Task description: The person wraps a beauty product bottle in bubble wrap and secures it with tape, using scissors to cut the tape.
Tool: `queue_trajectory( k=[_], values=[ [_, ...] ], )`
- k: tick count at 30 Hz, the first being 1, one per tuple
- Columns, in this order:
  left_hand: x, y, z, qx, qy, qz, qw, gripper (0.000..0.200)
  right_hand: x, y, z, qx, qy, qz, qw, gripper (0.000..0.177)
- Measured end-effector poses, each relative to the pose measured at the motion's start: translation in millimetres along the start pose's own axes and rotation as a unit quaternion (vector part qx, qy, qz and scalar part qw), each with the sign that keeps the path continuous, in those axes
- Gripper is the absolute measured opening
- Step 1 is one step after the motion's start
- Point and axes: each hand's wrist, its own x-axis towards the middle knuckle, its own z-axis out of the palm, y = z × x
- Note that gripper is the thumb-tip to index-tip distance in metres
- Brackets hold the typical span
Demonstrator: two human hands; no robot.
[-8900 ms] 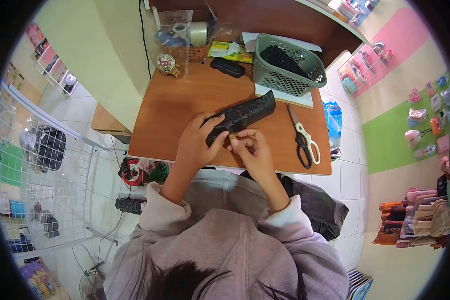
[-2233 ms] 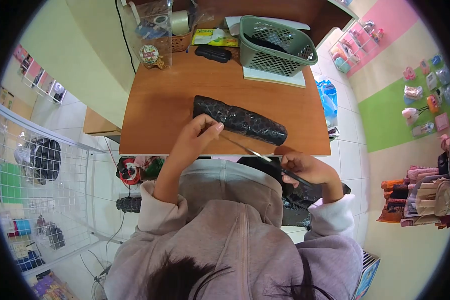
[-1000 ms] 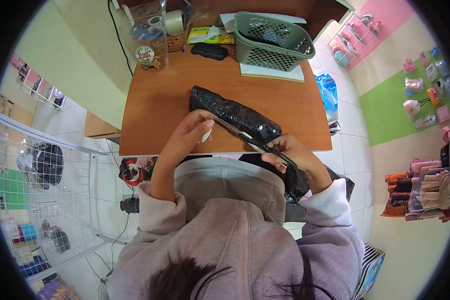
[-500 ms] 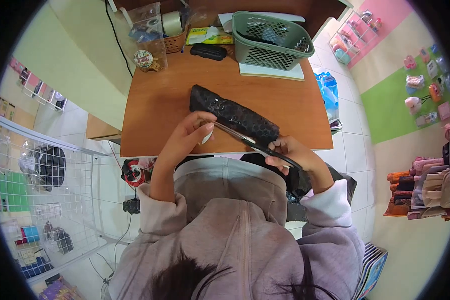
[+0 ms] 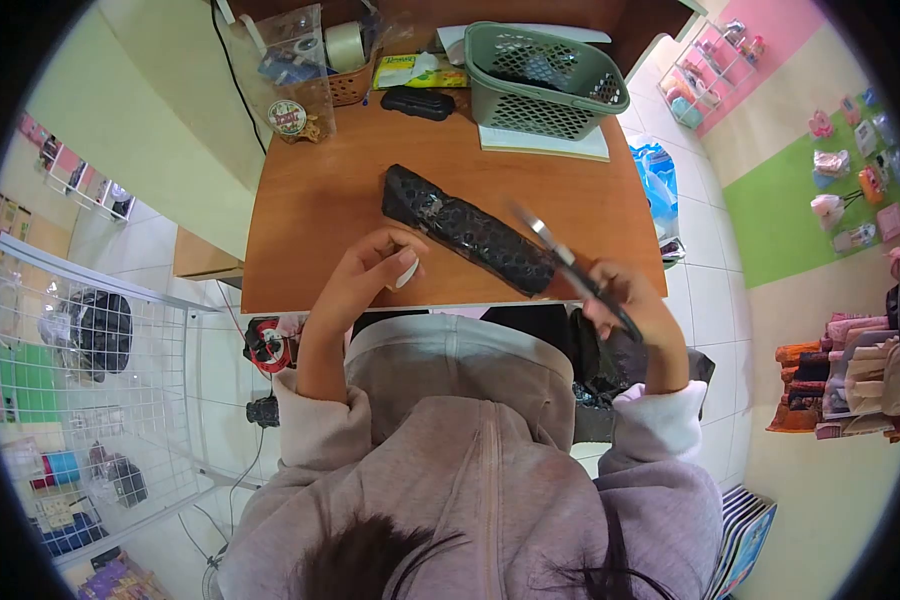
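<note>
A long package in shiny black bubble wrap (image 5: 468,228) lies slantwise on the wooden desk (image 5: 350,190). My right hand (image 5: 628,305) is closed around the dark handles of a pair of scissors (image 5: 575,270). Their silvery blades point up and left, over the package's right part, slightly smeared by motion. Near the package's left half, my left hand (image 5: 378,268) is closed, with a small white piece (image 5: 407,273) pinched at thumb and fingers. What that white piece is, I cannot make out.
A green plastic basket (image 5: 540,85) stands on papers at the back right. Behind the package lie a black case (image 5: 417,103) and a yellow packet (image 5: 420,71). A brown basket (image 5: 350,86) with a tape roll and a clear bag (image 5: 295,85) are at the back left.
The scissors have moved right and away from my left hand, and their blades have swung upward. My left hand has shifted slightly down and left. The package's left end has moved up a little.
</note>
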Motion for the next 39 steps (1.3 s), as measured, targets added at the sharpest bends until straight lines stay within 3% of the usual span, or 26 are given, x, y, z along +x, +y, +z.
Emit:
queue_trajectory(
  k=[2,3,5,6,9,12,14,17,19,23,27,30,32,34,36,39],
  values=[
    [0.6,-5.3,-2.1,-0.016,-0.013,0.032,0.999,0.026,2.7,3.2,-5.7,-0.034,0.125,-0.015,0.991,0.042],
    [1.2,-8.5,-3.5,-0.024,-0.019,0.048,0.998,0.026,7.3,9.0,-8.1,-0.148,0.188,-0.033,0.97,0.043],
    [0.7,-15.2,-4.0,-0.044,-0.02,0.081,0.996,0.028,15.4,17.6,-13.3,-0.367,0.301,-0.07,0.877,0.046],
    [-0.4,-16.8,-4.0,-0.054,-0.02,0.097,0.994,0.029,16.8,7.1,-5.4,-0.387,0.325,-0.042,0.862,0.046],
    [-5.0,-16.0,-5.1,-0.044,-0.017,0.108,0.993,0.032,31.6,22.3,-11.3,-0.451,0.33,-0.08,0.825,0.036],
    [-14.4,-10.0,-6.5,-0.028,-0.01,0.103,0.994,0.034,39.4,18.9,-8.8,-0.45,0.302,-0.176,0.822,0.032],
    [-19.7,-11.8,-6.2,-0.033,0.009,0.119,0.992,0.034,51.5,7.5,-3.2,-0.444,0.313,-0.185,0.819,0.034],
    [-23.8,-15.1,-5.1,-0.069,0.035,0.152,0.985,0.029,66.0,-22.1,40.3,-0.378,0.331,-0.214,0.838,0.038],
    [-25.3,-18.8,-5.2,-0.083,0.045,0.166,0.982,0.028,80.9,-31.3,83.5,-0.386,0.329,-0.288,0.812,0.043],
    [-31.4,-16.8,-5.9,-0.069,0.068,0.167,0.981,0.03,100.6,-43.2,142.1,-0.457,0.275,-0.223,0.816,0.059],
    [-41.5,-17.5,-9.2,-0.057,0.081,0.153,0.983,0.031,116.5,-37.0,150.4,-0.519,0.242,-0.156,0.805,0.065],
    [-42.3,-17.6,-5.7,-0.038,0.081,0.176,0.98,0.04,107.8,-33.4,146.8,-0.522,0.319,-0.298,0.733,0.061],
    [-40.4,-14.8,0.5,-0.025,0.083,0.179,0.98,0.055,89.0,-51.7,139.1,-0.45,0.298,-0.388,0.748,0.051],
    [-39.9,-10.2,9.2,-0.03,0.072,0.184,0.98,0.072,69.2,-59.7,134.3,-0.345,0.225,-0.403,0.817,0.042],
    [-38.9,-3.6,17.8,-0.049,0.046,0.194,0.979,0.091,51.7,-57.1,132.7,-0.199,0.102,-0.333,0.916,0.034],
    [-31.2,-2.3,27.8,0.028,0.045,0.248,0.967,0.108,43.0,-53.2,139.3,-0.124,0.076,-0.305,0.941,0.03]
  ],
)
